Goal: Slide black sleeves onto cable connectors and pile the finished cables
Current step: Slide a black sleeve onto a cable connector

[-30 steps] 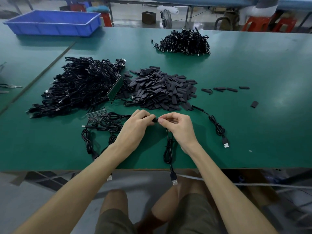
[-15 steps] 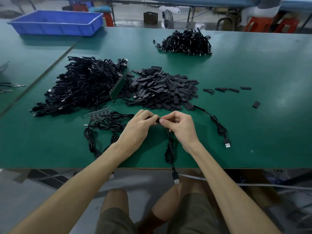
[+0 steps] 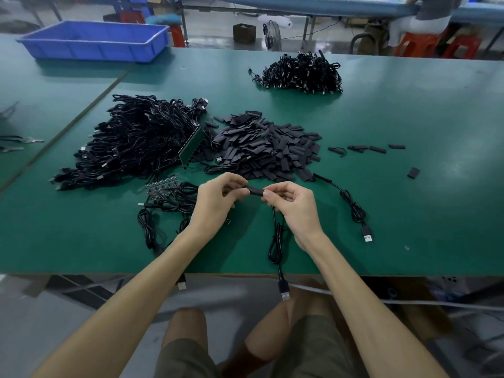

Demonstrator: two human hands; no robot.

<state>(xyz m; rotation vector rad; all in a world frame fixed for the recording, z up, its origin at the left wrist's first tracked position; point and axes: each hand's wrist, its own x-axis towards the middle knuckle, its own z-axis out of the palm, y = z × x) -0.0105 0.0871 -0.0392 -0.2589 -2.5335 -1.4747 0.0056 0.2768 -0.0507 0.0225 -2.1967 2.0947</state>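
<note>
Sleeving step, looks like: a short black tubular sleeve (image 3: 255,191) is pinched in the left grip (image 3: 215,204), butted against the right grip (image 3: 296,208), which is curled round a thin black USB cable (image 3: 275,241) hung below. Next, it likely needs pushing fully home.

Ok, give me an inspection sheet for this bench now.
surface: green matte table, seam at left.
job's things: heap of flat black sleeves at centre; one black sleeve between both hands.
clutter: green circuit-board strip left of the sleeve heap; stray sleeves at right.
grips: left hand pinches the held sleeve; right hand pinches black USB cable at its other end.
cables: large tangled black heap left; smaller pile far; held cable's plug hangs past the table edge.
surroundings: blue plastic tray, red stools.
</note>
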